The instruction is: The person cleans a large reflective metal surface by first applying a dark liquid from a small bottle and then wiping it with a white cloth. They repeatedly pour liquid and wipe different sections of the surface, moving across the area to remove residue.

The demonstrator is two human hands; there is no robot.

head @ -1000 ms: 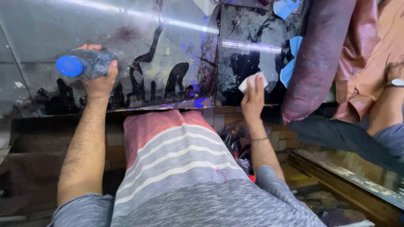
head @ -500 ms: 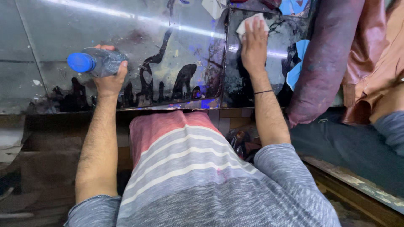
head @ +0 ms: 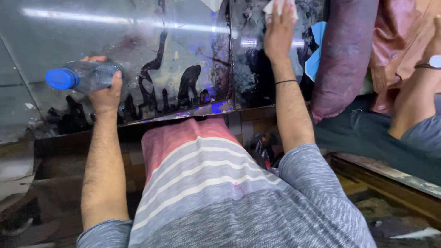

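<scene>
Black smears cover much of the near glass top (head: 138,55) while the right hand (head: 279,32) presses a white cloth (head: 271,6) far up, and the left hand (head: 106,94) grips a blue-capped bottle (head: 80,77).

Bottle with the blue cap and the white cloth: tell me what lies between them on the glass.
Head view: between the bottle and white cloth lie black paint stains and the dark seam joining the glass panes.

**Layout of hands, bottle and cloth on the glass counter**

The bottle (head: 82,77) lies on its side on the glass counter (head: 174,55), in the left hand (head: 106,92). To the right, farther back, the right hand (head: 279,34) presses a cloth (head: 272,6) onto the glass. A second person's arm (head: 415,98) sits at far right
</scene>
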